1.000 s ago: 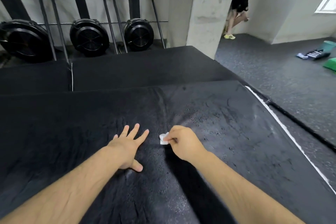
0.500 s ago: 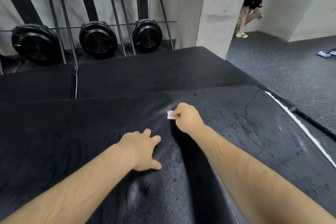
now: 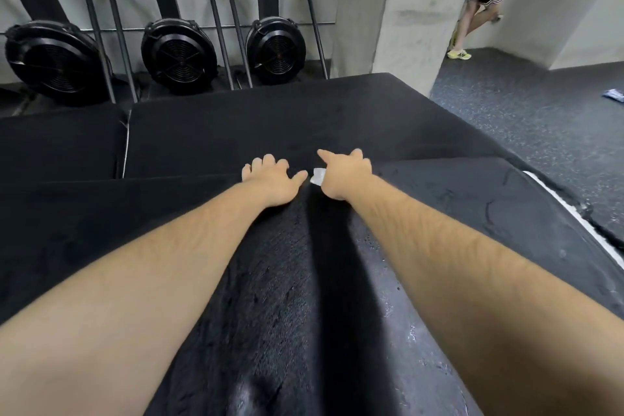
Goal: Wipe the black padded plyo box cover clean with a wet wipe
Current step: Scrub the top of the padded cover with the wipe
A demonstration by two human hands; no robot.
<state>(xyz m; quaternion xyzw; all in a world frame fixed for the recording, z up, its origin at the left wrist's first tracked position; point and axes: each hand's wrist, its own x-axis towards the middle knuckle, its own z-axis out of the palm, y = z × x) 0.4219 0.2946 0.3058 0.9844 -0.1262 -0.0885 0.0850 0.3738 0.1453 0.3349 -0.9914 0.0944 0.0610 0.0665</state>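
reaching the far edge of the plyo box cover

both arms stretch out over the black padded cover (image 3: 439,213), the right grip (image 3: 344,176) pinching a small white wet wipe (image 3: 318,176) at its far edge, forefinger pointing onward. just beside it, thumb almost touching the wipe, the left grip (image 3: 273,184) rests with fingers bent; whether they hook over the edge cannot be told. with no cover ahead, the next stroke likely runs back toward the body or sideways, and the duller, drier-looking stretch lies leftward.
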